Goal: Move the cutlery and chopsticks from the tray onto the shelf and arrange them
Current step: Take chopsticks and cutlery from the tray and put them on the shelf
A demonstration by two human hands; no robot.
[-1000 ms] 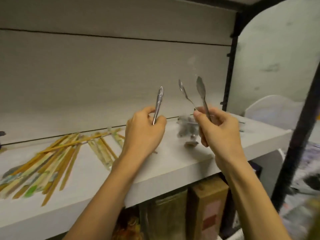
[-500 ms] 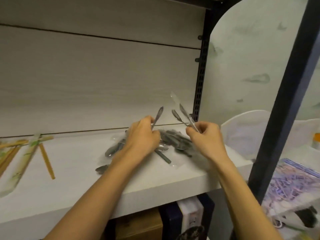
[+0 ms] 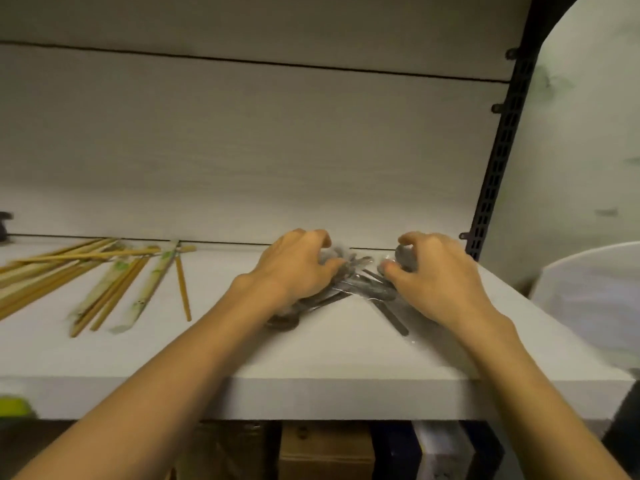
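cutlery [image 3: 360, 289] heaped in clear wrap on the shelf [image 3: 311, 358], right of the chopsticks [image 3: 114, 282] fanned far left. left hand [image 3: 298, 271] and right hand [image 3: 433, 278] curled around the pile from both sides, seemingly gathering it into order.

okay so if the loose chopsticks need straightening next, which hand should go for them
Probably the left hand. The chopsticks lie on the shelf to its left, with nothing between. The right hand would have to cross the spoon pile.
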